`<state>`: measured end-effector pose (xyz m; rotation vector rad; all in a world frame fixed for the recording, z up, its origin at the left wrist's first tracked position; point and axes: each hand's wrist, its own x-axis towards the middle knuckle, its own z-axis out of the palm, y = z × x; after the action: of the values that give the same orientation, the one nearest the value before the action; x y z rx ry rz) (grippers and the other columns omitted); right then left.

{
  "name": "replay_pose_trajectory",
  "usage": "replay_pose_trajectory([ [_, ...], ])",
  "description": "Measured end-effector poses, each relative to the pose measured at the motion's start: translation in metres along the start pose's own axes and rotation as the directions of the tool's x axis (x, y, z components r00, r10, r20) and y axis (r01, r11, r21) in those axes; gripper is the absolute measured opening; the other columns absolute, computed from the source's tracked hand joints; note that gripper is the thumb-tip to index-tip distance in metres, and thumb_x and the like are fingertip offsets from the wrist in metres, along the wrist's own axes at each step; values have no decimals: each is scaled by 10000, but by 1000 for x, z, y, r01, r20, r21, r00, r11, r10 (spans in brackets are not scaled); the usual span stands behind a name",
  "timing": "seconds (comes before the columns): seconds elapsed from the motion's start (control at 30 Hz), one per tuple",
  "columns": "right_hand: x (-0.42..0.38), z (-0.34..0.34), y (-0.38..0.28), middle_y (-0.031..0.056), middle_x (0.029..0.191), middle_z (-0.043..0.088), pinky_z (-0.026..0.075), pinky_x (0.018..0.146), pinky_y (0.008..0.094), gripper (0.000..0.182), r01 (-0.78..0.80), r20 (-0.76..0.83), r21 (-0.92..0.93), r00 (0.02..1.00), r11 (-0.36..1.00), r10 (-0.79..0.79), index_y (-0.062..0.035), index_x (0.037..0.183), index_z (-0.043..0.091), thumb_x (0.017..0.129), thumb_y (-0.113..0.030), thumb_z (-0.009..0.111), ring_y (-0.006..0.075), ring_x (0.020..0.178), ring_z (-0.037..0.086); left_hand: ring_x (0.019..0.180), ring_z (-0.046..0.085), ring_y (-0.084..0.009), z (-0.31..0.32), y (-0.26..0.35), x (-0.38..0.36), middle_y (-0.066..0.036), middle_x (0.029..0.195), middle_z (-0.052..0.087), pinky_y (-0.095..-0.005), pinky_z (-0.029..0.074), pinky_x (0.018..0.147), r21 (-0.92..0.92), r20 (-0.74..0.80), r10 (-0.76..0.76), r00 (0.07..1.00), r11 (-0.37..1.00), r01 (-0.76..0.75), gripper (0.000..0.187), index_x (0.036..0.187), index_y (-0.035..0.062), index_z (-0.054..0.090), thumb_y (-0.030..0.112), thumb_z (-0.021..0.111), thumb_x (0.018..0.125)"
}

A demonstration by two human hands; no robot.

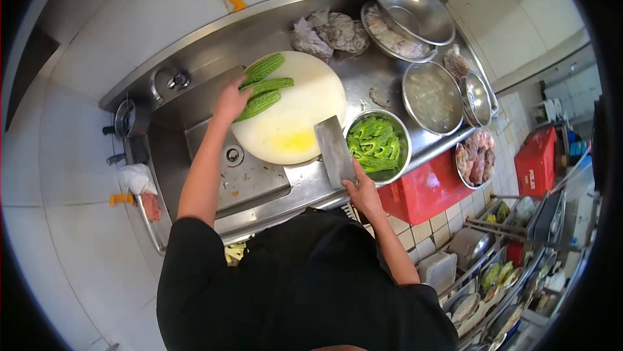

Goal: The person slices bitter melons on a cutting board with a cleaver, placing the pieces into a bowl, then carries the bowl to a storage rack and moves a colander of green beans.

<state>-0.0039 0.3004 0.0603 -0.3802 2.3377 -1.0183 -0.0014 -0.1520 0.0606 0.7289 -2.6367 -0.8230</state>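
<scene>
Three lengths of green, ridged bitter melon lie at the left edge of the round white cutting board [318, 91]: an upper piece [265, 68], a middle piece [276, 84] and a lower piece [261, 104]. My left hand [232, 99] is closed at their left ends, its fingertips partly hidden against the melon. In my right hand [363, 190] is a cleaver [335, 150], gripped by its handle. Its broad blade lies over the board's right edge, apart from the melon. Just right of the blade, a metal bowl [407, 156] holds cut green pieces [375, 143].
The sink basin [259, 185] lies left of the board, below a faucet [159, 85]. Plastic bags [331, 31] sit behind the board. Metal bowls, one with cloudy liquid [431, 99], crowd the right counter. A red box [422, 188] stands under the counter's edge, near a bowl of meat [477, 159].
</scene>
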Motion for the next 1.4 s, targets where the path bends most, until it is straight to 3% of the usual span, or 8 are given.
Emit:
replay_pose_trajectory([
  [0.23,-16,15,1,320,1177,685,506,986,522,712,44,-112,-93,992,995,-54,-147,1586,385,944,-232,681,480,1145,644,1044,706,-380,39,-20,107,-196,1204,712,-470,554,911,132,362,1,932,990,-52,500,1248,129,737,307,806,786],
  [0.57,-28,9,12,287,1268,671,504,1007,463,686,65,-118,165,992,984,-46,-121,1590,392,972,-228,669,423,1195,649,1035,645,-392,12,10,106,-175,1083,672,-478,523,894,140,-205,407,890,912,-385,468,1232,75,709,191,800,787],
  [0.73,-60,-26,30,277,1343,654,496,1032,421,675,-86,-223,324,961,942,165,-101,1584,416,970,-195,679,361,1210,657,1005,638,-352,-5,68,74,-168,1046,657,-460,520,888,8,-165,426,890,903,-430,480,1243,39,698,170,815,796],
  [0.87,-65,-34,87,221,1268,703,566,776,389,677,-94,-341,209,926,973,163,-80,1573,437,951,-147,695,241,809,703,941,648,-308,24,109,8,-156,1040,675,-441,531,869,-313,15,298,954,908,-279,468,1226,14,716,184,819,802],
  [1.0,-73,-54,51,38,755,588,485,482,320,696,-206,-209,335,935,919,286,-126,1608,405,967,-57,668,109,570,539,952,655,-341,94,108,-34,-196,1065,677,-433,529,876,-266,215,295,931,935,-235,504,1195,3,731,216,821,748],
  [1.1,-72,-48,49,207,1127,640,518,805,378,691,-144,-270,256,939,956,213,-84,1588,415,948,-93,674,271,890,663,1020,663,-334,138,92,-53,-209,1087,687,-415,526,943,-98,232,390,891,921,-377,631,1291,-24,680,295,851,774],
  [1.2,-69,-48,25,288,1310,672,538,956,411,700,-53,-229,244,967,968,110,-116,1593,413,946,-113,680,344,1046,727,1001,664,-260,119,92,-44,-188,1094,706,-375,538,897,-341,291,168,942,938,-62,675,1307,-44,661,337,876,793],
  [1.4,-39,-19,-21,290,1398,604,480,1052,433,746,46,17,176,999,983,-49,-195,1621,361,954,-124,686,425,1262,625,813,662,-154,66,34,-61,-112,966,740,-298,545,783,-319,291,69,954,947,29,334,1139,-30,749,160,810,871],
])
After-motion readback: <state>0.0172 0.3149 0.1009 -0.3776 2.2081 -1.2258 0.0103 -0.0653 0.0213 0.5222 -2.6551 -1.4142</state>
